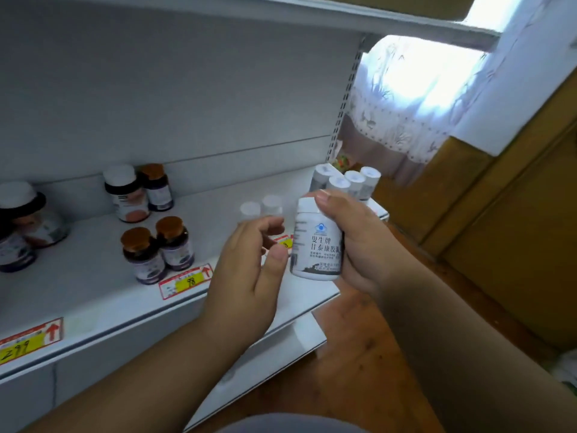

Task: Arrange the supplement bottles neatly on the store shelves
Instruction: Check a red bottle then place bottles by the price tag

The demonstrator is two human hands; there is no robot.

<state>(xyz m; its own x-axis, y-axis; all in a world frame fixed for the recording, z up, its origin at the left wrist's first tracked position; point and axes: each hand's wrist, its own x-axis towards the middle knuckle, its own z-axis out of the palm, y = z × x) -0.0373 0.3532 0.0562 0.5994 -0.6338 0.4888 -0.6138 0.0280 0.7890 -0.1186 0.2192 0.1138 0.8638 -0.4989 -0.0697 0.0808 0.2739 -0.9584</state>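
Your right hand (359,242) grips a white bottle (317,242) upright in front of the shelf (93,276), label toward you. Your left hand (249,270) hovers just beside it, fingers loosely curled, holding nothing. Behind your hands, a cluster of white bottles (346,182) sits at the shelf's right end, two more white caps (262,206) peek over your left fingers. Brown-capped bottles (159,248) stand left, by the price tag (187,281). Curtain (406,98) off right.
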